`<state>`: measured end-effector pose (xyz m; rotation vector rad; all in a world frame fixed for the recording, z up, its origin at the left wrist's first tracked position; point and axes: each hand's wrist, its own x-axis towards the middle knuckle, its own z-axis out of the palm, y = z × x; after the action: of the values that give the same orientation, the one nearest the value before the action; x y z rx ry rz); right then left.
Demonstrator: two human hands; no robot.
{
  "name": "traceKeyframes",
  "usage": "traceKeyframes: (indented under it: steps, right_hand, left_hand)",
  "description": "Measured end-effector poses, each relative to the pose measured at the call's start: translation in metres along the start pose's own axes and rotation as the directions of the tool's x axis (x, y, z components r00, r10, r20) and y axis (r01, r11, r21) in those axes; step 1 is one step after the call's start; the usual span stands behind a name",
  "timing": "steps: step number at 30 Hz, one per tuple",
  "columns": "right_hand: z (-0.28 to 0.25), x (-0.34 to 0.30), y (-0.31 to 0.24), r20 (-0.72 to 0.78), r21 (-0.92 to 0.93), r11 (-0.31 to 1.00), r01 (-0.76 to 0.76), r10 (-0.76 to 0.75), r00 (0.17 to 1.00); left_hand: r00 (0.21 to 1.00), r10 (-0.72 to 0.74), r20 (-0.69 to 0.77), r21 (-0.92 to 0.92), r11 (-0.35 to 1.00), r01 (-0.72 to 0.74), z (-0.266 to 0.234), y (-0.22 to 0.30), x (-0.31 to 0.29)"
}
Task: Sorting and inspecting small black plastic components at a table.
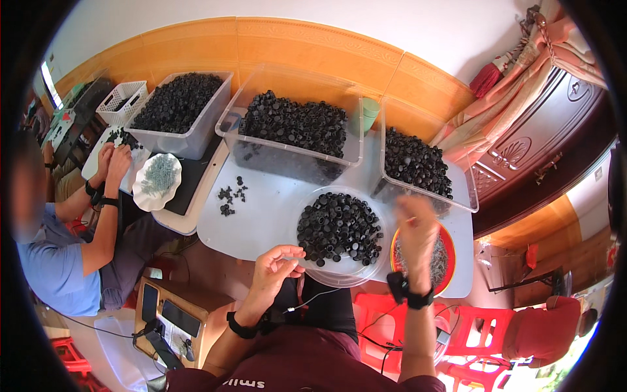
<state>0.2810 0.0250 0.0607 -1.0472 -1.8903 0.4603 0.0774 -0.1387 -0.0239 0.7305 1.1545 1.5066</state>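
Observation:
My left hand (pixel 275 271) is closed in a pinch at the near left edge of a clear round tray (pixel 339 279). Whatever sits between its fingertips is too small to make out. Heaped in that tray are small black round cap-like parts (pixel 341 225). My right hand (pixel 417 232), smeared by motion, is over the far left side of a red bowl with a yellow rim (pixel 451 261). Thin silvery metal pieces (pixel 439 261) fill this bowl. Left of the tray, a small group of black parts (pixel 228 196) lies on the white table (pixel 261 225).
Clear plastic bins of black parts (pixel 294 124) (pixel 415 160) (pixel 179 101) line the back. At left, a co-worker (pixel 72 248) handles small parts near a white scalloped dish (pixel 157 183). Red stools (pixel 379 320) and a wooden stand with phones (pixel 173 320) are below.

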Motion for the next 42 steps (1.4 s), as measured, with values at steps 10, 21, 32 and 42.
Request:
traceKeyframes:
  steps: [10, 21, 32, 42]
  right_hand:
    - [0.065, -0.101, 0.007, 0.287, -0.088, 0.989, -0.122, 0.142, 0.947]
    - [0.066, -0.113, 0.005, 0.228, -0.089, 0.99, -0.111, 0.129, 0.965]
    - [0.081, -0.11, 0.005, 0.266, -0.149, 0.986, 0.071, -0.029, 0.964]
    - [0.07, -0.106, 0.009, 0.235, 0.171, 0.939, -0.299, 0.256, 0.938]
  left_hand:
    - [0.996, -0.088, 0.023, -0.005, 0.996, 0.088, -0.004, -0.017, -0.004]
    - [0.994, -0.112, 0.001, -0.028, 0.993, 0.112, -0.003, -0.027, -0.006]
    - [0.994, -0.105, 0.013, -0.022, 0.994, 0.105, 0.002, -0.025, -0.004]
    - [0.996, -0.086, 0.013, -0.052, 0.995, 0.087, 0.006, -0.025, -0.002]
